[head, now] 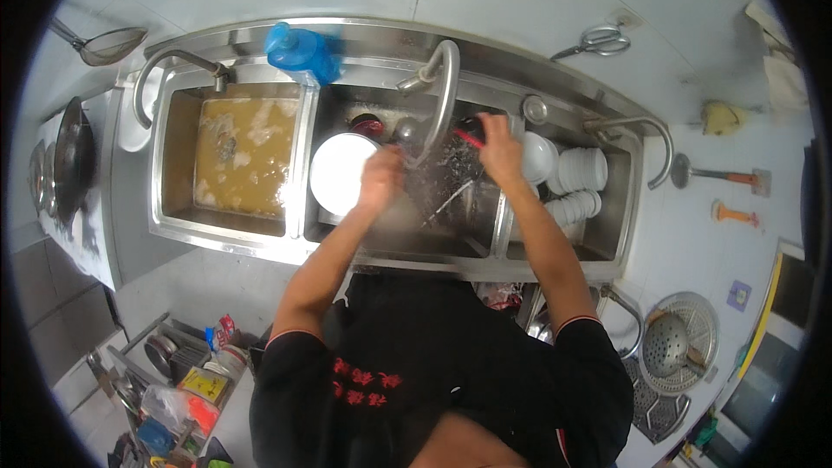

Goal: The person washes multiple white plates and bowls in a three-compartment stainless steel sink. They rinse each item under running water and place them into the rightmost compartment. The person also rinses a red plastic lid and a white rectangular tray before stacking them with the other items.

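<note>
My left hand (382, 175), blurred, overlaps the right edge of a round white dish (339, 172) in the middle basin (416, 240) of a stainless steel sink. Whether its fingers grip the dish or something else is hidden. Over that basin's right side, my right hand (500, 151) holds a black-and-red utensil or dish (469, 138), mostly covered by the fingers. The curved middle faucet (448, 84) reaches down between both hands. Splashing water (458, 162) shows below the right hand. A dark bowl with red inside (367, 124) and a round metal piece (406, 130) lie behind the white dish.
Murky yellowish water with foam (247, 156) fills the left basin. White bowls (538, 156) and stacked white dishes (578, 170) sit in the right basin. A blue pump bottle (302, 52) stands on the rear ledge. Another faucet (660, 143) arches at right; scissors (604, 41) hang on the wall.
</note>
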{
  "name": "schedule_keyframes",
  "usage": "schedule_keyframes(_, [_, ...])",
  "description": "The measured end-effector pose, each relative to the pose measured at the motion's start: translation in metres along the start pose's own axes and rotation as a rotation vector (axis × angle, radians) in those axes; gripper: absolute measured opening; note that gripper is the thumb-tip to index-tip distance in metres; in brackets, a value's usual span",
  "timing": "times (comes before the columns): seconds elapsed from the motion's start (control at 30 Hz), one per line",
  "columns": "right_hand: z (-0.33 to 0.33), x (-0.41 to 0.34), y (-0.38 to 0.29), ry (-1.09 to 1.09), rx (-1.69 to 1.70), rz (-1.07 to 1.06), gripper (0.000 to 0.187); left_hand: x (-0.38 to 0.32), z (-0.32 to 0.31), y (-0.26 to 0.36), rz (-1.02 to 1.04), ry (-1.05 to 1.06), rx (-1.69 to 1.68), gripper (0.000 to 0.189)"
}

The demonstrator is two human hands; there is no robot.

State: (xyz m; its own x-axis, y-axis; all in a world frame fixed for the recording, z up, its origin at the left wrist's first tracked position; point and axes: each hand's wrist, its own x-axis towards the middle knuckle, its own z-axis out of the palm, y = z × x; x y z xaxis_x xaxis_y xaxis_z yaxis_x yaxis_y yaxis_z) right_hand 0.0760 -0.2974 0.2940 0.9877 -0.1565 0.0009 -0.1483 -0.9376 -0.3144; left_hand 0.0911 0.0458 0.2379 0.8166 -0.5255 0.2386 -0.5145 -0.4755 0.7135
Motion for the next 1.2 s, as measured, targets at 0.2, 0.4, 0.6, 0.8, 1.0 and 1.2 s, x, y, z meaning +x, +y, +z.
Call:
schedule_keyframes(0.2, [0.042, 0.067, 0.116, 0.183, 0.811, 0.724, 0.044, -0.010, -0.080, -0.092, -0.493, -0.174, 0.765, 0.077])
schedule_keyframes(0.4, [0.063, 0.039, 0.106, 0.410, 0.749, 0.655, 0.037, 0.004, -0.087, -0.108, -0.514, -0.269, 0.662, 0.065])
schedule_keyframes(0.6, [0.134, -0.100, -0.105, -0.683, 1.384, 0.528, 0.045, -0.031, -0.065, -0.086, -0.664, -0.216, 0.536, 0.088])
schedule_keyframes(0.8, [0.166, -0.105, -0.107, -0.236, 1.240, 0.739, 0.049, -0.019, -0.050, -0.048, -0.642, -0.340, 0.185, 0.076])
schedule_keyframes(1.0, [0.132, -0.084, -0.095, -0.007, 1.766, 0.917, 0.044, -0.009, -0.028, -0.034, -0.627, 0.061, -0.224, 0.061])
schedule_keyframes(1.2, [0.088, -0.118, -0.069, -0.298, 1.563, 0.756, 0.041, -0.066, 0.015, -0.024, -0.744, -0.370, -0.066, 0.049])
